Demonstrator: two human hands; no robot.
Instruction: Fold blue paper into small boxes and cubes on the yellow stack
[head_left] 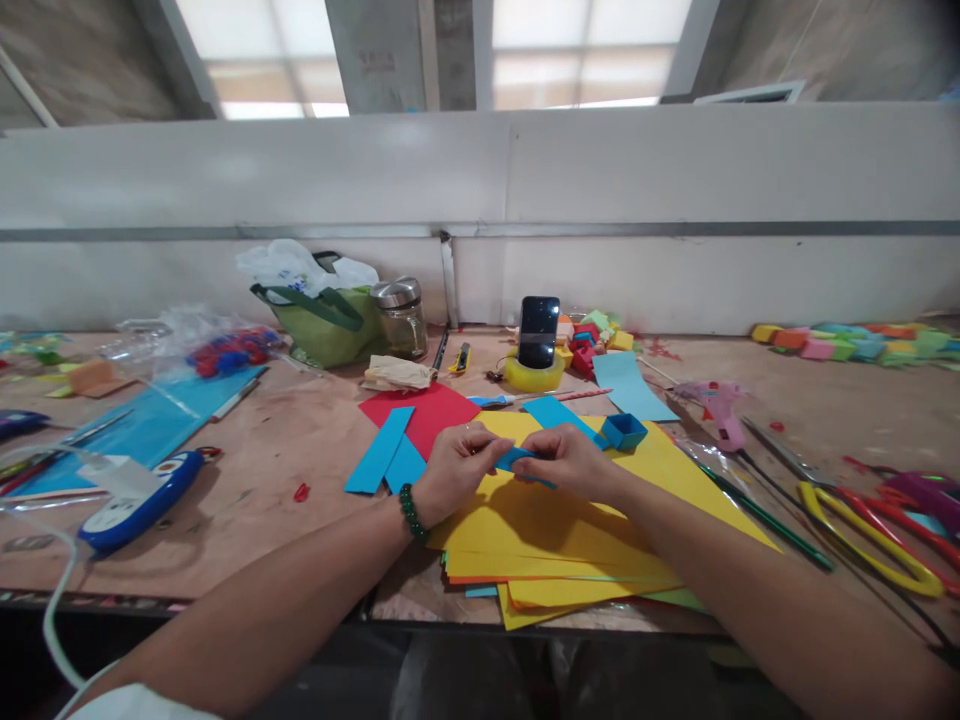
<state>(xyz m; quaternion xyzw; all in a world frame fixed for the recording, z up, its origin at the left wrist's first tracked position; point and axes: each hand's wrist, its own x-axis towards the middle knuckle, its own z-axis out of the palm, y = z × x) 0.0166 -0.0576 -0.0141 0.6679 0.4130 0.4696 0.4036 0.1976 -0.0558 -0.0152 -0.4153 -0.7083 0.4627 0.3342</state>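
My left hand point(459, 468), with a green bead bracelet at the wrist, pinches one end of a small blue paper strip point(515, 458). At the strip's other end, my right hand point(564, 462) is closed on it too. Both hands are over a stack of yellow paper point(585, 545). A small open blue paper box point(624, 431) stands on the stack, just beyond my right hand. Flat blue strips point(381, 450) lie to the left, partly on a red sheet point(420, 410). Another blue strip point(551, 410) lies behind my right hand.
Scissors with yellow handles point(862, 540), a pink glue gun point(718, 410) and a green pencil point(780, 525) lie at right. A phone point(538, 335) leans in a tape roll point(534, 374) at the back. On the left are a power strip point(142, 505) and a green bag point(330, 330).
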